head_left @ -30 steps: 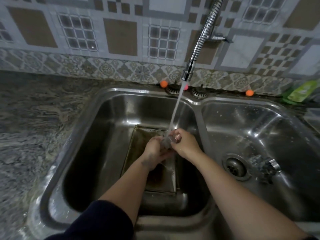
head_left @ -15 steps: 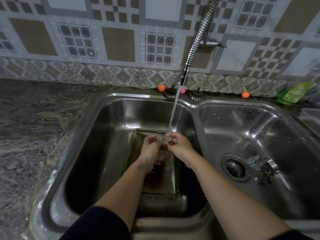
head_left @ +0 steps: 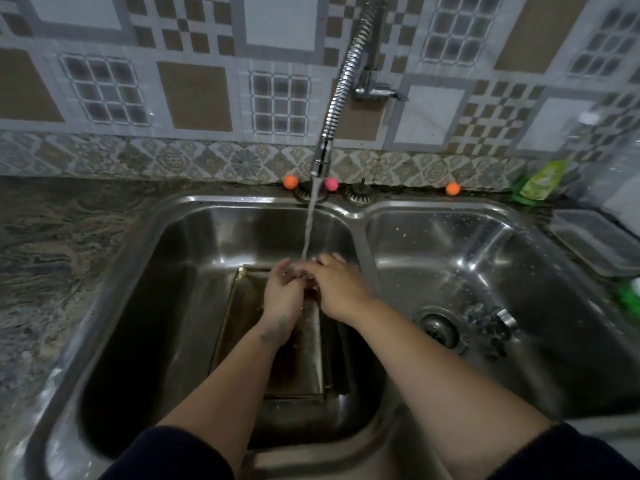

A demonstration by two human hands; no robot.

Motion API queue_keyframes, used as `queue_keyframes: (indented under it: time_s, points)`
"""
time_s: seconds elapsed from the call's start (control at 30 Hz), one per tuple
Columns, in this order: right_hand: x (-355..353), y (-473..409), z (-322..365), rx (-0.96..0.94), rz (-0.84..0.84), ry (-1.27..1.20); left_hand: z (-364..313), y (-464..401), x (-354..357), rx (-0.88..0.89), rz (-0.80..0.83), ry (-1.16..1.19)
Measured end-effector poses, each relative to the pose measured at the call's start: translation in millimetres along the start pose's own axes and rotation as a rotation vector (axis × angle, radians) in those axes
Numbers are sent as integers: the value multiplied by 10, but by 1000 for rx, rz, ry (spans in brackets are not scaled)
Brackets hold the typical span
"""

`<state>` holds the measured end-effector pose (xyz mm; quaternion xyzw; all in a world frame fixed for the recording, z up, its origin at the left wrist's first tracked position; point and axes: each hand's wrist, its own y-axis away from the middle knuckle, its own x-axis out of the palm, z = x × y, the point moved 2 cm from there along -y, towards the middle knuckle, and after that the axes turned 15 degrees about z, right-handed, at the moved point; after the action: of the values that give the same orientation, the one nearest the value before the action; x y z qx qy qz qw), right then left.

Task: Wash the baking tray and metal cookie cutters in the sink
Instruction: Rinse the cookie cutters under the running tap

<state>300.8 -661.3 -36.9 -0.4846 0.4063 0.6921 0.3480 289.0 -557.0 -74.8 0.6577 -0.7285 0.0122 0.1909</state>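
The baking tray (head_left: 242, 327) lies flat on the floor of the sink's (head_left: 145, 258) left basin, dull and brown-stained, wet. Above it the left hand (head_left: 282, 299) and right hand (head_left: 341, 289) meet under the faucet's (head_left: 322, 161) stream (whether they grasp anything, I cannot tell). A second ago they pinched a small object together; now fingers overlap.

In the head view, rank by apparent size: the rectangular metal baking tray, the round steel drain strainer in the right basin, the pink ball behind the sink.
1. Rectangular metal baking tray, largest though partly hidden by the arms.
2. Round steel drain strainer.
3. Pink ball, smallest; it also lies farthest from the camera.
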Motion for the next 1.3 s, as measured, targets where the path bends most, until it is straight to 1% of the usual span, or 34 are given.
queue_keyframes:
  time_s: [0.07, 0.13, 0.2, 0.27, 0.33, 0.43, 0.5, 0.57, 0.67, 0.83, 0.97, 1.1, 1.3]
  points:
    - [-31, 59, -133, 25, -95, 3, -6, -15, 82, 60, 0, -172]
    - [-71, 153, -338, 71, -182, -49, -16, -17, 215, 157, 37, -436]
    - [-113, 275, -588, 138, -199, -145, -1, -21, 402, 208, 112, -723]
    - [-122, 410, -865, 218, -179, -233, 74, -61, 600, 217, 181, -990]
    - [-105, 564, -1131, 302, -177, -302, 168, -96, 802, 169, 234, -1168]
    - [13, 816, -1525, 452, -161, -429, 311, -98, 1051, 33, 271, -1320]
    - [131, 1009, -1826, 574, -110, -486, 390, -78, 1179, -53, 253, -1425]
    - [257, 1194, -2165, 689, -101, -556, 435, -58, 1258, -83, 187, -1526]
    - [386, 1437, -2614, 870, -123, -624, 445, -37, 1308, -97, 118, -1624]
    - [681, 1596, -3191, 1021, -71, -626, 433, -24, 1333, -106, 65, -1687]
    - [761, 1608, -3310, 1038, -42, -634, 443, -32, 1336, -86, 16, -1703]
    - [770, 1577, -3327, 1000, -11, -614, 461, -40, 1317, -50, -18, -1697]
    - [704, 1630, -3265, 987, 146, -564, 445, -39, 1312, -13, -17, -1637]
